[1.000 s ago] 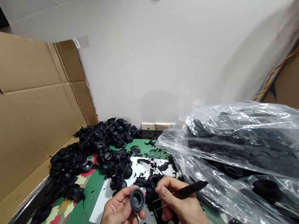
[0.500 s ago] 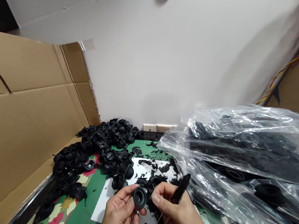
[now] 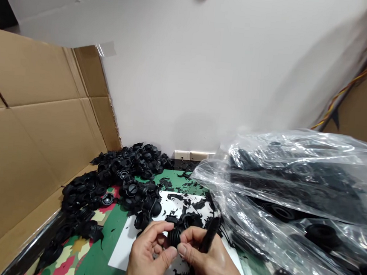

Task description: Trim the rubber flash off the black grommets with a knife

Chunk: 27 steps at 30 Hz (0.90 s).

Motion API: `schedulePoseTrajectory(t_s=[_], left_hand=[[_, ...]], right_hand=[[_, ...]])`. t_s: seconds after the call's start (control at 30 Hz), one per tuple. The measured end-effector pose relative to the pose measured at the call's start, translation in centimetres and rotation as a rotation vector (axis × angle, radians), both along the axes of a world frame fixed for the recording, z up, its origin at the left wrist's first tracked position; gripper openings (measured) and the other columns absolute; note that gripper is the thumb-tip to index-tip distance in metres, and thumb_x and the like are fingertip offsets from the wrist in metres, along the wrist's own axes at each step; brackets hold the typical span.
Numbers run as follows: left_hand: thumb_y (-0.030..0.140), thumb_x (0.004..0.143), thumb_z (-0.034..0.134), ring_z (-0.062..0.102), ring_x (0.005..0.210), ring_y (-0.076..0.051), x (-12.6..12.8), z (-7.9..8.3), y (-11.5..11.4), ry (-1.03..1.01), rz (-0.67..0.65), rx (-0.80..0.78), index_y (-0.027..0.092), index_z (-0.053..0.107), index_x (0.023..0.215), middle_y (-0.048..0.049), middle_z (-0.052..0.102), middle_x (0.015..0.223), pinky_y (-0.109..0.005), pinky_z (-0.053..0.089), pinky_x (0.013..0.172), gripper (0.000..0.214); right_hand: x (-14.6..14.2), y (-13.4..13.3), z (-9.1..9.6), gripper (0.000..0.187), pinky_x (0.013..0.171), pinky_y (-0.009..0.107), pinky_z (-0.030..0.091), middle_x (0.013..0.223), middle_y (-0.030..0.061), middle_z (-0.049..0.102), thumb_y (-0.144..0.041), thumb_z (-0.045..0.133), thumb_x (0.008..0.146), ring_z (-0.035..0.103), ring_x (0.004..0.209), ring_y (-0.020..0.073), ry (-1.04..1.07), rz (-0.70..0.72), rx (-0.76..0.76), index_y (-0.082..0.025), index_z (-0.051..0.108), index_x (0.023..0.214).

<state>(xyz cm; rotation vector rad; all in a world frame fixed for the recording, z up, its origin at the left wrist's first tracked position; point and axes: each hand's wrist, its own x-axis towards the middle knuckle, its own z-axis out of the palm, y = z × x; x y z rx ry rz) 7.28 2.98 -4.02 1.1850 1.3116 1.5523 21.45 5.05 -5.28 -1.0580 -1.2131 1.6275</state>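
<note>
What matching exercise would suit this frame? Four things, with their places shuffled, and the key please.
1. Ribbed black piece
2. White sheet
3. Tall cardboard panel
4. Plastic bag

A. Left side of the view
B. Between the left hand and the right hand
C. Right side of the view
D. Beneath the hands, on the green surface

Pairs: 1-B, 2-D, 3-A, 4-C

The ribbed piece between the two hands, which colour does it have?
The ribbed piece is black on its visible side; the head view shows it best.
</note>
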Motion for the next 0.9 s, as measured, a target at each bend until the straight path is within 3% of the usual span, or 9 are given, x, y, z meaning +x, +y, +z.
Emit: schedulePoseTrajectory(t_s=[0.2, 0.37, 0.57, 0.73, 0.9], left_hand=[[0.007, 0.051, 0.077, 0.046, 0.046, -0.009, -0.7, -0.6, 0.5, -0.094, -0.095, -0.198, 0.017, 0.072, 0.077, 0.0047, 0.057, 0.049, -0.017, 0.035, 0.044, 0.028], [0.014, 0.055, 0.078, 0.048, 0.044, -0.01, -1.3, -1.0, 0.9, -0.18, -0.169, -0.287, 0.016, 0.067, 0.076, 0.0038, 0.058, 0.046, -0.018, 0.035, 0.044, 0.024], [0.018, 0.056, 0.079, 0.042, 0.042, -0.008, -0.8, -0.9, 0.5, -0.174, -0.13, -0.224, 0.017, 0.066, 0.077, 0.007, 0.051, 0.046, -0.018, 0.028, 0.042, 0.024], [0.019, 0.061, 0.074, 0.055, 0.067, -0.018, -0.5, -0.9, 0.4, -0.015, -0.097, -0.071, 0.019, 0.072, 0.084, -0.002, 0.063, 0.074, -0.023, 0.041, 0.058, 0.023], [0.023, 0.065, 0.072, 0.054, 0.068, -0.018, -0.4, -1.1, 0.4, 0.071, -0.055, 0.029, 0.021, 0.074, 0.079, -0.003, 0.062, 0.085, -0.024, 0.042, 0.06, 0.015]], right_hand=[[-0.2, 0.0, -0.1, 0.032, 0.033, 0.02, 0.022, 0.045, -0.0097, 0.041, -0.046, 0.071, 0.064, 0.031, 0.032, 0.004, 0.025, -0.044, -0.038, -0.018, 0.056, 0.066], [-0.4, 0.3, -0.1, 0.03, 0.033, 0.02, 0.022, 0.041, -0.0098, 0.039, -0.044, 0.069, 0.06, 0.03, 0.03, 0.0043, -0.031, -0.059, -0.106, -0.018, 0.053, 0.06], [-0.6, 0.5, -0.5, 0.031, 0.032, 0.02, 0.021, 0.041, -0.0095, 0.04, -0.046, 0.069, 0.059, 0.029, 0.029, 0.0039, -0.041, -0.06, -0.123, -0.018, 0.054, 0.061], [-0.7, 0.2, 0.1, 0.035, 0.029, 0.018, 0.023, 0.043, -0.0098, 0.04, -0.048, 0.07, 0.06, 0.03, 0.03, 0.0036, -0.002, -0.037, -0.144, -0.018, 0.053, 0.063], [-0.6, -0.1, 0.3, 0.037, 0.03, 0.016, 0.027, 0.044, -0.0107, 0.039, -0.048, 0.071, 0.062, 0.03, 0.031, 0.0023, 0.12, -0.046, -0.148, -0.017, 0.053, 0.066]])
